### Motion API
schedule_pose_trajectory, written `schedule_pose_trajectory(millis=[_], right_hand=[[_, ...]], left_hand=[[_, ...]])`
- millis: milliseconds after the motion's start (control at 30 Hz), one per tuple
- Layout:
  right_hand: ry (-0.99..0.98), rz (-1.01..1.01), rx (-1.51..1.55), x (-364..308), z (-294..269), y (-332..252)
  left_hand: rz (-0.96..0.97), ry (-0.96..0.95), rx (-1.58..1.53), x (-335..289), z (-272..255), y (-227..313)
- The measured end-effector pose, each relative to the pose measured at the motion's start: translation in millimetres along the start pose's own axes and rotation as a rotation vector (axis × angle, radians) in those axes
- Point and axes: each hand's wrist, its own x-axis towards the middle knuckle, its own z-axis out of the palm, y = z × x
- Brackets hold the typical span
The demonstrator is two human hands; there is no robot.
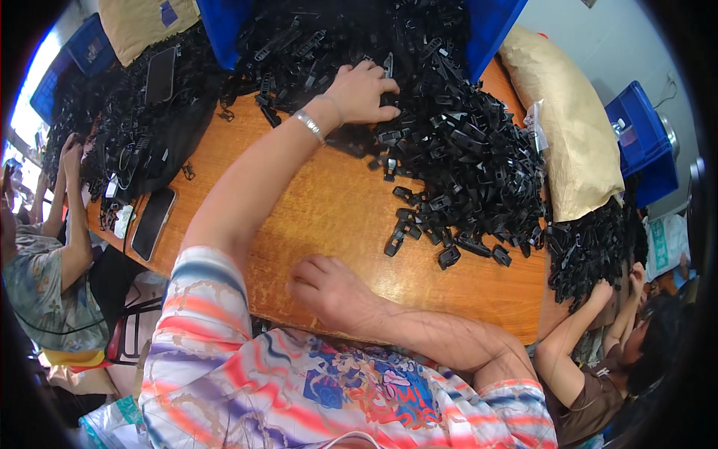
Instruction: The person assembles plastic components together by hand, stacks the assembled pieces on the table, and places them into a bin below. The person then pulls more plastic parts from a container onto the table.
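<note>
My left hand (362,93) reaches to the far middle of the table, its fingers spread over a large heap of small black plastic buckles (464,157). A silver band circles that wrist. The fingertips touch the heap's near left edge, and no buckle shows in the grasp. Close to the table's near edge, my right hand (329,290) rests low over the bare wood with its fingers curled in. Whatever those fingers may hold is hidden from view. Several loose buckles (449,257) lie on the wood to the right of my hands.
A blue bin (218,34) stands behind the heap. At right a stuffed tan sack (565,127) borders the wooden table (299,194). Two phones, one on the table (154,223), lie left. Co-workers sit on both sides, their hands at other black piles.
</note>
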Motion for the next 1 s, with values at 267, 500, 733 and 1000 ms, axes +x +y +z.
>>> schedule_pose_trajectory(millis=[267, 500, 733, 1000], right_hand=[[-0.001, 0.006, -0.073, 2, -4, -6], [-0.033, 0.071, -0.059, 6, -6, -8], [0.121, -0.028, -0.046, 0, 16, 4], [0.147, -0.109, -0.131, 0, 26, 9]], left_hand=[[0.031, -0.11, -0.111, -76, -30, -5], [0.156, 0.053, -0.089, -23, -46, 12], [0.103, -0.133, -0.12, 66, 16, 51], [0.143, -0.139, -0.11, 42, 23, 44]])
